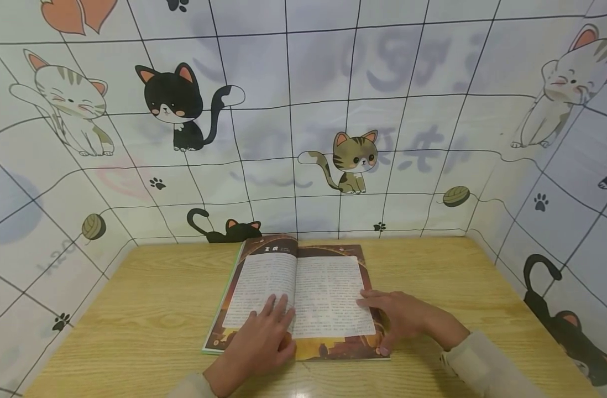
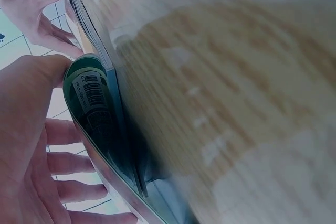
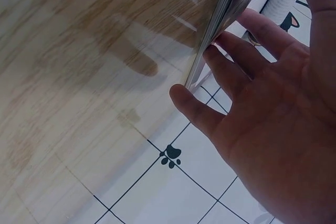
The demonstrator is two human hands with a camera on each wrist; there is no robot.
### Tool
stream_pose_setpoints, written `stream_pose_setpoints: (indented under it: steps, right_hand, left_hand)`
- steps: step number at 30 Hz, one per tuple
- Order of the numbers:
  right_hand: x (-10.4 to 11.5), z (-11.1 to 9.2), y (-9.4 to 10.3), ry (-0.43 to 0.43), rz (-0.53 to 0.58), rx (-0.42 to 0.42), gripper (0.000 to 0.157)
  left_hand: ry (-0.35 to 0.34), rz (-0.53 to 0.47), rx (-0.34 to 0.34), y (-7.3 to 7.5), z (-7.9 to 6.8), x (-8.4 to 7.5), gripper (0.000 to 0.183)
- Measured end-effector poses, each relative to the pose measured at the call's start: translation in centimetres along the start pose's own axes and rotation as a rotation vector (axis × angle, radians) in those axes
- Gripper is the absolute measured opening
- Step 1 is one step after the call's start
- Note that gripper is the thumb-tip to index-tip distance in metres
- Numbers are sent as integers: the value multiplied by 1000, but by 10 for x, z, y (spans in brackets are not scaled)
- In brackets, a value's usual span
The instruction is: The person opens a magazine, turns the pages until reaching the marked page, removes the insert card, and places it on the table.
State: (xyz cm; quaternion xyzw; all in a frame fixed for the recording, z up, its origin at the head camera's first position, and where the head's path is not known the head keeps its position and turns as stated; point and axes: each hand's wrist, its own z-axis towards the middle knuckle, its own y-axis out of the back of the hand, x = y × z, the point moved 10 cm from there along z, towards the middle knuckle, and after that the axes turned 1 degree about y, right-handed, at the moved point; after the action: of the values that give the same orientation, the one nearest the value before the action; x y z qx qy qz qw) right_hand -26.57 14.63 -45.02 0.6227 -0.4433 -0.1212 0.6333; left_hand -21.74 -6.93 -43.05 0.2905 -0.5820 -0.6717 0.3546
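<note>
- Pale sleeves, cut off below.
- Left hand: grip loose, fingers spread, hiding part of the left page.
- Right hand: grip wide, touching the right page's edge.
- Open book on the surface, small words unreadable.
- Cat-patterned wall.

At the far end of the left page of the open book I am making out two large white characters; the first is looking like 王, the second is blurring. Small lines of print are filling both pages, too fine for me to read. A barcode label is showing on the green cover, its digits unclear. Faint violet lettering is running illegibly across the far wall.
</note>
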Motion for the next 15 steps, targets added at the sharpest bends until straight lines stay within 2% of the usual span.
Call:
stream_pose_setpoints:
  steps: [5, 10, 15]
  right_hand:
    - [0, -1, 1, -6, 5, 1, 102]
    - [2, -1, 2, 11, -11, -5, 100]
    - [5, -1, 4, 19, -29, -12, 97]
  left_hand:
    - [-12, 41, 1, -1, 1, -3, 63]
    - [-20, 106, -6, -3, 2, -5, 87]
    - [2, 106, 28, -5, 3, -6, 100]
